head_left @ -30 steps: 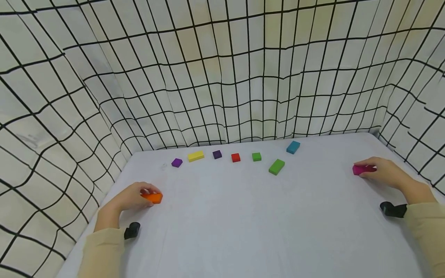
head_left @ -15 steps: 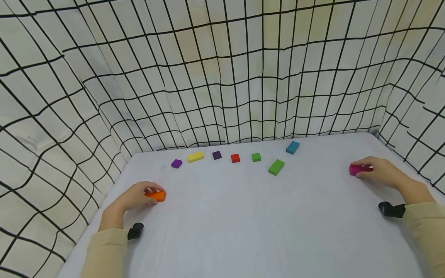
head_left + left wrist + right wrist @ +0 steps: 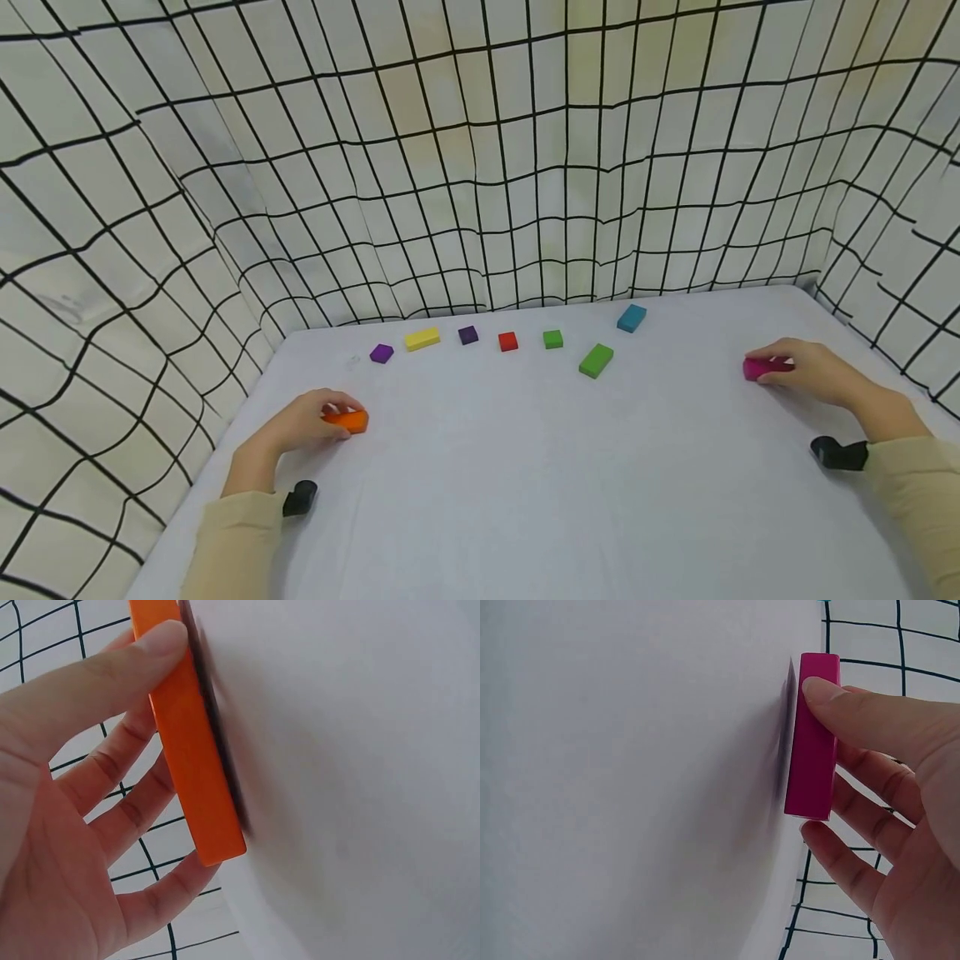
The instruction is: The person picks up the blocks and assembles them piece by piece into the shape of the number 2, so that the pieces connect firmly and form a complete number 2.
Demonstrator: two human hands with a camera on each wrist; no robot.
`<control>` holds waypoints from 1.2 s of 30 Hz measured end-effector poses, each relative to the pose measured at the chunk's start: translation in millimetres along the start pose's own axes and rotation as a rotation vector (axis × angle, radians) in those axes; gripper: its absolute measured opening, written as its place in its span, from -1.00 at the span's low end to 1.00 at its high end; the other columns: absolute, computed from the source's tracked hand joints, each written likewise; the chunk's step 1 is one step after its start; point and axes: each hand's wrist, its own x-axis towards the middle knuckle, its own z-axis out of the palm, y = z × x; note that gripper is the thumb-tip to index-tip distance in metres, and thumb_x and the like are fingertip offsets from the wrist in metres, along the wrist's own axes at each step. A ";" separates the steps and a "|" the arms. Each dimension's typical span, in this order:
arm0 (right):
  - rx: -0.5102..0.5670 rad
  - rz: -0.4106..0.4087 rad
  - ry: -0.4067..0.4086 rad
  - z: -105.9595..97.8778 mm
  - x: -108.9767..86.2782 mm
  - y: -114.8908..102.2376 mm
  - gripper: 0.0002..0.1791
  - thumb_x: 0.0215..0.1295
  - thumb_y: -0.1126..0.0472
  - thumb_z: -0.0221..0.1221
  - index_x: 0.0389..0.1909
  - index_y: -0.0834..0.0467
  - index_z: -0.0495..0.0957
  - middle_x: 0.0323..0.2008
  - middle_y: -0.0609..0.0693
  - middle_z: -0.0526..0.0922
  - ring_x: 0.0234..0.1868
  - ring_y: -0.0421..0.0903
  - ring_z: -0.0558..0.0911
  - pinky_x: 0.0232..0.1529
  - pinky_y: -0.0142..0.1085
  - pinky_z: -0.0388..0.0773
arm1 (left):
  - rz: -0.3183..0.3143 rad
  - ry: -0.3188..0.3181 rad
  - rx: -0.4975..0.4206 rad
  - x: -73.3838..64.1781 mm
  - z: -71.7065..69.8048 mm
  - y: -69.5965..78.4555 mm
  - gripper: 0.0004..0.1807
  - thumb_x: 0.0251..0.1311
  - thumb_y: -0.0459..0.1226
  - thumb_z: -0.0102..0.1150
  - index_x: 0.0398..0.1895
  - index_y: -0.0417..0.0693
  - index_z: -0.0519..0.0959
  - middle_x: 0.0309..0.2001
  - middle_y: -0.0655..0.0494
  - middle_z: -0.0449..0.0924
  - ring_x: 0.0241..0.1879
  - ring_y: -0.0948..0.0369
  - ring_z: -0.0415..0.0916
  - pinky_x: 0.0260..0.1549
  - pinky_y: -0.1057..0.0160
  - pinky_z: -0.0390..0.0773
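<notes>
On the left of the table, my left hand (image 3: 311, 418) pinches a long orange block (image 3: 356, 422) between thumb and fingers. The left wrist view shows that orange block (image 3: 196, 765) lengthwise, its long edge close along the white cloth, the thumb across its near face. Far to the right, my right hand (image 3: 813, 375) grips a magenta block (image 3: 756, 369). Seen from the right wrist, the thumb presses the face of the magenta block (image 3: 814, 757) near one end, with the other fingers behind it and a shadow on the cloth beside it.
A white-covered table (image 3: 525, 483) lies before me. Along its back stand a purple block (image 3: 382, 353), yellow block (image 3: 422, 338), dark purple block (image 3: 468, 335), red block (image 3: 507, 342), small green block (image 3: 552, 339), longer green block (image 3: 596, 361) and blue block (image 3: 632, 318). Black netting (image 3: 480, 180) rises behind.
The left hand has shifted rightward with the orange block, and the right hand has shifted slightly leftward with the magenta block. The blocks at the back have stayed in place.
</notes>
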 end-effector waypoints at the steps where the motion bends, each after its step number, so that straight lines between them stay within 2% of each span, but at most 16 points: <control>1: 0.000 -0.002 -0.002 0.1 0.2 -1.3 -0.50 0.31 0.28 0.35 0.18 0.45 0.52 0.06 0.49 0.53 0.08 0.45 0.50 0.08 0.34 0.45 | 0.009 -0.001 0.001 0.2 0.0 0.6 -0.67 0.19 -0.39 0.42 0.05 -0.10 0.68 -0.08 -0.04 0.58 -0.05 -0.06 0.44 0.01 -0.14 0.51; 9: -0.007 -0.027 -0.008 1.1 1.7 -10.3 -0.52 0.30 0.28 0.36 0.17 0.44 0.55 0.08 0.48 0.55 0.10 0.44 0.50 0.10 0.32 0.46 | 0.033 -0.004 0.007 3.0 2.4 6.5 -0.66 0.20 -0.35 0.44 0.05 -0.10 0.68 -0.07 -0.03 0.58 -0.04 -0.05 0.45 0.02 -0.12 0.52; 17: -0.016 -0.111 0.012 3.2 3.2 -15.5 -0.56 0.27 0.31 0.39 0.12 0.42 0.60 0.03 0.40 0.61 0.07 0.39 0.55 0.07 0.27 0.50 | 0.056 -0.011 0.006 6.6 6.2 12.4 -0.66 0.21 -0.36 0.43 0.06 -0.07 0.68 -0.07 0.00 0.57 -0.02 -0.05 0.45 0.05 -0.15 0.51; 26: -0.019 -0.140 -0.008 6.1 6.9 -25.7 -0.57 0.25 0.29 0.41 0.10 0.36 0.64 -0.01 0.29 0.65 0.04 0.31 0.58 0.04 0.22 0.54 | 0.094 -0.018 0.005 12.3 12.2 17.8 -0.68 0.24 -0.36 0.40 0.06 -0.04 0.68 -0.06 0.03 0.57 -0.02 -0.03 0.45 0.08 -0.15 0.49; 36: -0.006 -0.180 -0.033 10.2 10.0 -41.2 -0.59 0.25 0.27 0.41 0.11 0.30 0.66 -0.01 0.19 0.66 0.02 0.21 0.58 0.01 0.13 0.58 | 0.087 -0.001 -0.014 17.4 17.4 27.3 -0.67 0.25 -0.38 0.38 0.07 -0.01 0.68 0.04 -0.02 0.58 0.07 -0.08 0.45 0.16 -0.20 0.45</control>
